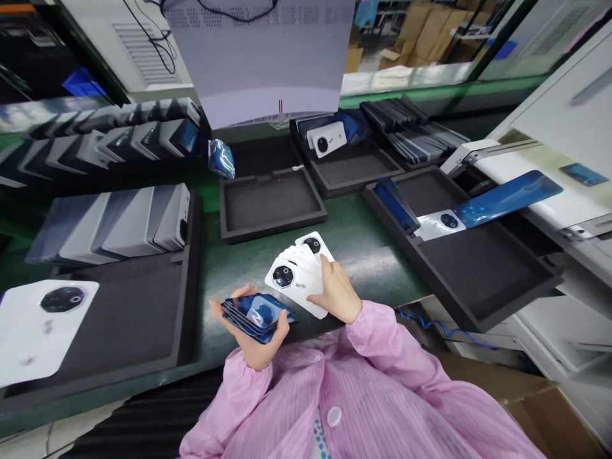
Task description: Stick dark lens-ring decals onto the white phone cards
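And we're at the green counter (382, 274), with both grips busy! The left grip (259, 347) is closed around a stack of glossy blue panels (261, 312), thumb over the near right side, fingers curled round the left. Just to its right, the right grip (338, 293) has hold of a fan of white panels (306, 280), thumb pressed on top, black camera discs showing; whether that fan rests on the surface beneath, I cannot tell! The two stacks sit very near each other, the white one a touch farther out. Straight ahead, beyond both grips, lies a dark tray (272, 207), with a shiny blue bundle (221, 159) at its left edge. Off beyond the right grip, a far tray (358, 167) carries more white pieces (331, 138). Well to that grip's right, a side tray (478, 277) has a lone white panel (433, 225) touching a long blue sheet (514, 199). Over to the left grip's left, a big tray (138, 312) bears a tilted row of grey panels (119, 223)
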Motion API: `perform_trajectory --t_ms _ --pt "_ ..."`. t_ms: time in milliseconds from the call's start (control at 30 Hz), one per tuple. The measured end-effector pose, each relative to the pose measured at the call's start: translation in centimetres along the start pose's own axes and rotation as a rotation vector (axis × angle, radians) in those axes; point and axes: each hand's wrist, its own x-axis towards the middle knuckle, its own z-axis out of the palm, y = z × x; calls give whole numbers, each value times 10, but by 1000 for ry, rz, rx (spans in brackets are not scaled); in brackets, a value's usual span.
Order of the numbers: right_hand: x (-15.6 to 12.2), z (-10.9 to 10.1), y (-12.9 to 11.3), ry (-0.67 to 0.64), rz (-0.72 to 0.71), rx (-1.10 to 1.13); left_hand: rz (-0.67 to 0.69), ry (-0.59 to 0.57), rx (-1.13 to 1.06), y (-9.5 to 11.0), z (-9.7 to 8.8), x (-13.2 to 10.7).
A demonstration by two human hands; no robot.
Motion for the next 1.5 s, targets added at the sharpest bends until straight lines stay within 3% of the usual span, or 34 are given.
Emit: perform_trajectory --t_ms 167,367,467,600,733,867,967,1200,1333,1500 --pt "12 -12 2 -144 27 115 -127 -48 -15 6 -1 10" --pt "28 -28 19 -167 -48 172 -216 -119 -57 11 -3 31" --pt "28 -28 16 -80 -114 461 -283 -107 -108 11 -1 36" --pt "19 -10 -13 150 -139 881 -321 -109 -159 7 3 38" --pt "9 16 -33 153 -231 805 -319 -115 -204 2 4 35" --pt "4 29 -28 23 -507 739 -271 -100 -209 2 1 31" --pt "7 30 -27 -88 -643 801 -240 -158 -221 5 0 28" --pt "20 8 -33 -359 -684 895 -153 -463 -240 6 -14 33" --pt "24 4 -25 -295 -683 837 -152 -512 -282 2 -29 36" --pt "22 22 -22 -65 -578 833 -245 -352 -187 -3 -31 28"
